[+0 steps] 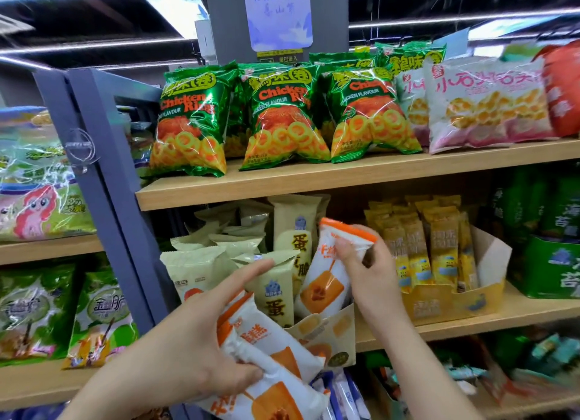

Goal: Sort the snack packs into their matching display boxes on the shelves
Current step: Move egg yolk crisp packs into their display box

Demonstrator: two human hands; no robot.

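My right hand [364, 264] pinches the top of a white-and-orange snack pack [326, 281], which stands upright with its lower end inside a cream display box [329, 328] on the middle shelf. My left hand [201, 335] grips a bundle of matching white-and-orange packs [266, 353] below and in front of that box, index finger stretched toward the shelf. Cream packs with Chinese characters [282, 291] stand in the same box area, behind and left of the orange pack.
Yellow stick packs fill an open box [433, 262] to the right, with a green box [546, 269] beyond. Green Chicken Rings bags [282, 115] and pink-white bags [483, 106] line the top shelf. A grey shelf post [103, 181] divides off the left shelving.
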